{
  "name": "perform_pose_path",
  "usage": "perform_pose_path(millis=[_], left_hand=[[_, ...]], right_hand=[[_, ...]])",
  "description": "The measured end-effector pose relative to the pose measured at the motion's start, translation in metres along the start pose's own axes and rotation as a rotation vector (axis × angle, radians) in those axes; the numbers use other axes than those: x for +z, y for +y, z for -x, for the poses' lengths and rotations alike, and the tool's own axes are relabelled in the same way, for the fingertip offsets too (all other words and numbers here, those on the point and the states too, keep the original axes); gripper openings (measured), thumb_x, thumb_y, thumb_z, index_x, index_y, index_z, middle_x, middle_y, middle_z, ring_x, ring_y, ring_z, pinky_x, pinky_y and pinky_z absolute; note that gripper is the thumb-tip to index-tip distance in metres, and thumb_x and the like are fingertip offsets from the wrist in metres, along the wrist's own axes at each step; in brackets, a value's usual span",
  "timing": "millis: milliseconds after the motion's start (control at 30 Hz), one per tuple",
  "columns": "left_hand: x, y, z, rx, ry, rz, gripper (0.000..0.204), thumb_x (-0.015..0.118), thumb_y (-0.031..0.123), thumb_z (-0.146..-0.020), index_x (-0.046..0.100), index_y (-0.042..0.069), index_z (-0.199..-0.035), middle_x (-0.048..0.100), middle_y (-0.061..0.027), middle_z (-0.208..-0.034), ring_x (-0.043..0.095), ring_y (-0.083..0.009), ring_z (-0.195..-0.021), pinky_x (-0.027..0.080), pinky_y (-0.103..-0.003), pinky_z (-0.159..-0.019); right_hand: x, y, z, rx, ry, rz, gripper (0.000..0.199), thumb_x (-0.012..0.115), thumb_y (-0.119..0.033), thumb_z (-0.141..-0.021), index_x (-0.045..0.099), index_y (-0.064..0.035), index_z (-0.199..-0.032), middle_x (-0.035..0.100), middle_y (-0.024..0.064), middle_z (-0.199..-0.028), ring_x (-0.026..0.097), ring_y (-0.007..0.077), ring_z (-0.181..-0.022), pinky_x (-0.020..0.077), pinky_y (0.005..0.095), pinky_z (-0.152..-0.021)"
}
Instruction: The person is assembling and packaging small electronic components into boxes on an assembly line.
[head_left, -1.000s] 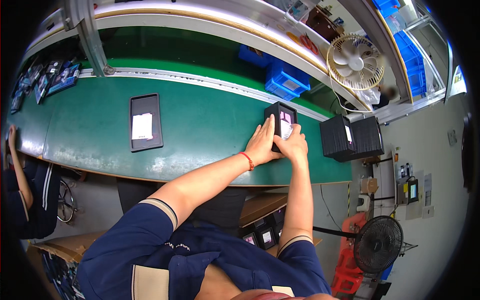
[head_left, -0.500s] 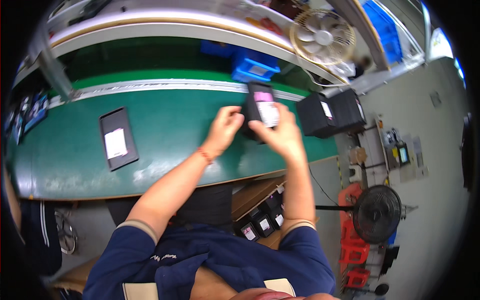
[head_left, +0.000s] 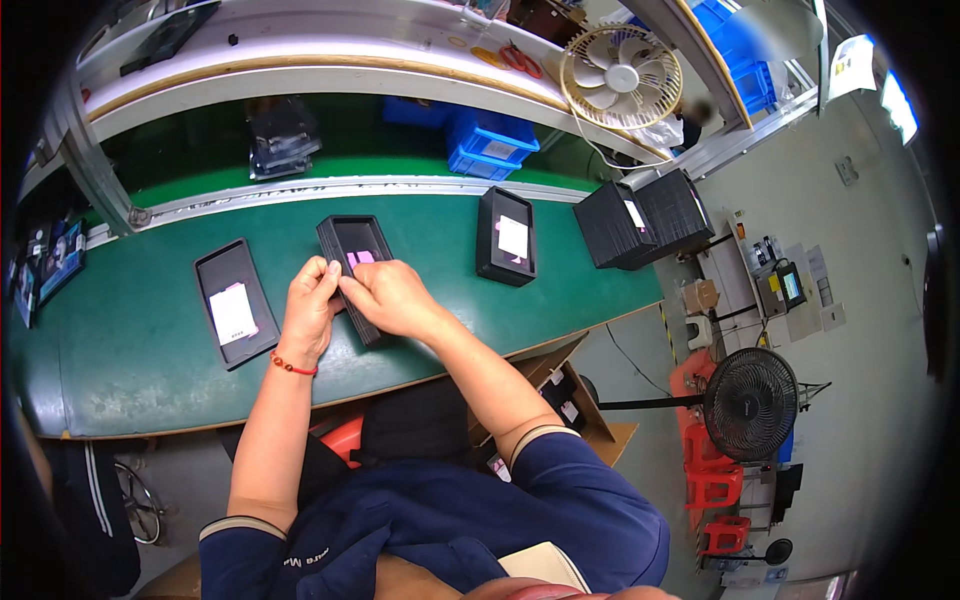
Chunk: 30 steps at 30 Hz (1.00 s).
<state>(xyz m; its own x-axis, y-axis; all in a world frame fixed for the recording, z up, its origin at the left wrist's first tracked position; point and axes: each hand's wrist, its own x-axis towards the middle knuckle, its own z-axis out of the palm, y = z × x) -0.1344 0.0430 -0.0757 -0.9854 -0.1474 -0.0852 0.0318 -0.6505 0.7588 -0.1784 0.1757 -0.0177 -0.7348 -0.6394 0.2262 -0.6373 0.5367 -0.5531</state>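
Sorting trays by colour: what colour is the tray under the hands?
Black, with a pink slip inside; the tray shows best in the head view.

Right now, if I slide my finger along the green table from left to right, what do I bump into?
Black tray with a white card → left hand → black tray with a pink card → right hand → black tray further right → two black ribbed boxes.

Desk fan point(head_left: 621, 76) (white), blue bins point(head_left: 489, 145)
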Motion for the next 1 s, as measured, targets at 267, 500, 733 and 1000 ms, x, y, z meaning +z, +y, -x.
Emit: perform_pose_path(millis=[267, 500, 733, 1000], left_hand=[[-0.011, 0.007, -0.004, 0.024, 0.057, 0.048, 0.018, 0.06, 0.019, -0.092, 0.053, 0.009, -0.08, 0.052, 0.0018, -0.079, 0.053, -0.0091, -0.075, 0.05, -0.03, -0.064], [-0.019, 0.007, -0.002, -0.033, 0.154, -0.06, 0.02, 0.051, 0.026, -0.097, 0.053, 0.009, -0.086, 0.056, 0.0015, -0.081, 0.055, -0.0081, -0.076, 0.05, -0.03, -0.063], [-0.036, 0.005, 0.001, 0.064, 0.136, -0.143, 0.017, 0.048, 0.021, -0.099, 0.053, 0.012, -0.085, 0.052, 0.0053, -0.079, 0.049, -0.0027, -0.069, 0.041, -0.02, -0.057], [-0.058, 0.028, 0.021, 0.134, 0.235, -0.028, 0.017, 0.048, 0.021, -0.099, 0.053, 0.009, -0.087, 0.055, 0.0023, -0.081, 0.052, -0.0046, -0.072, 0.045, -0.021, -0.063]], right_hand=[[-0.035, 0.007, -0.004, 0.196, 0.007, -0.195, 0.033, 0.057, -0.02, -0.091, 0.052, 0.003, -0.068, 0.052, 0.0071, -0.059, 0.042, 0.01, -0.056, 0.0375, 0.0331, -0.049], [-0.02, 0.017, -0.007, 0.106, -0.019, 0.379, 0.045, 0.063, -0.038, -0.085, 0.057, -0.0004, -0.06, 0.056, 0.0182, -0.055, 0.058, 0.0365, -0.054, 0.0434, 0.0436, -0.051], [0.037, -0.034, -0.03, 0.109, -0.033, 0.08, 0.04, 0.056, -0.033, -0.09, 0.054, -0.0004, -0.067, 0.059, 0.02, -0.064, 0.059, 0.0395, -0.063, 0.0444, 0.0466, -0.057], [0.013, -0.038, -0.039, 0.158, -0.089, 0.025, 0.039, 0.055, -0.028, -0.09, 0.053, 0.0015, -0.065, 0.057, 0.0228, -0.065, 0.058, 0.0414, -0.064, 0.0445, 0.0455, -0.059]])
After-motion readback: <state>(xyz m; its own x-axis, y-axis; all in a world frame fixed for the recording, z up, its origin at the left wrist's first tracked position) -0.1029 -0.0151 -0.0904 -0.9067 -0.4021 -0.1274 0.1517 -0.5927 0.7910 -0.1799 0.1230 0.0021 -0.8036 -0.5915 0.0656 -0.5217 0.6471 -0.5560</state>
